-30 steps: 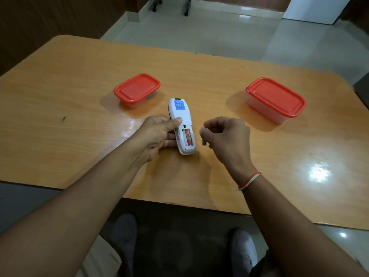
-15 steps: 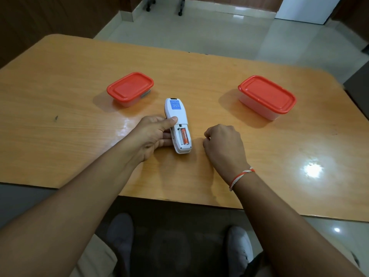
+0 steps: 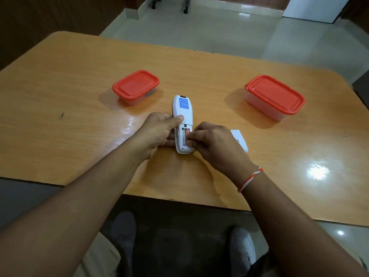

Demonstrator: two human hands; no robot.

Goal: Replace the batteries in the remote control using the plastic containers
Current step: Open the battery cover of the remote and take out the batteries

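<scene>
Your right hand [image 3: 215, 144] has come off the glossy wooden table [image 3: 79, 92] and now pinches the orange battery [image 3: 187, 132]; your left grip [image 3: 157, 131] stays clamped around the white plastic remote [image 3: 182, 110], near the front edge.

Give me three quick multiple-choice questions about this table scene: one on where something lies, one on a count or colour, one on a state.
1. Where is the white battery cover?
A. On the table right of the right hand
B. On a container lid
C. Clipped on the remote

2. How many red-lidded containers stand on the table?
A. One
B. Two
C. Three

3. What state is the remote control's battery compartment in?
A. Covered
B. Open and empty
C. Open with an orange battery inside

Answers:
1 A, it lies flat beside the right hand.
2 B, the small container and the large container.
3 C, the orange battery shows while the left hand steadies the remote.
</scene>
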